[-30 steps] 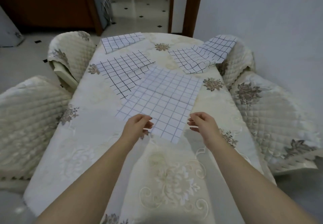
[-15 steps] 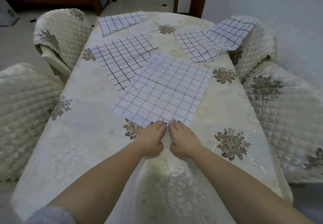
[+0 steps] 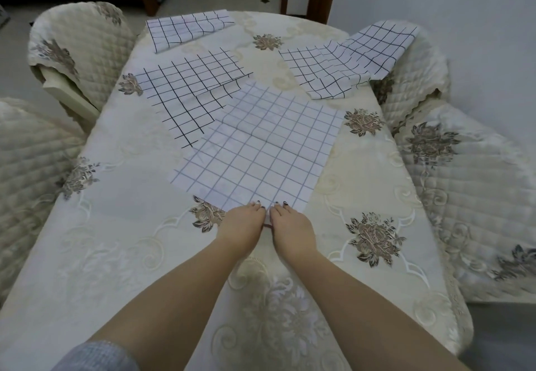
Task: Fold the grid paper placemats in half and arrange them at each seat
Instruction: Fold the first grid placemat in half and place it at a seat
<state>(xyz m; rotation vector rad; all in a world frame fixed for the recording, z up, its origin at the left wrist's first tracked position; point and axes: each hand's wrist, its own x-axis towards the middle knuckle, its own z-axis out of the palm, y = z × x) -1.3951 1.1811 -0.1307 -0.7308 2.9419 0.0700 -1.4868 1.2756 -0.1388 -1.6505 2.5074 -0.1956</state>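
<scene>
The nearest placemat lies flat, faint-lined, overlapping a dark-lined placemat; a folded placemat sits far left; a rumpled placemat overhangs the right edge of the table.

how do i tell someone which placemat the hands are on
On the table, four grid mats lie spread. The mat meant is nearest the person, its near edge under the left hand and right hand. Its lines are thin and pale grey; the other mats have bold black lines.

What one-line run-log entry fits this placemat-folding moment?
stage: nearest placemat flat on table | left hand: fingertips on its near corner | right hand: fingertips on same corner | three more placemats beyond
</scene>
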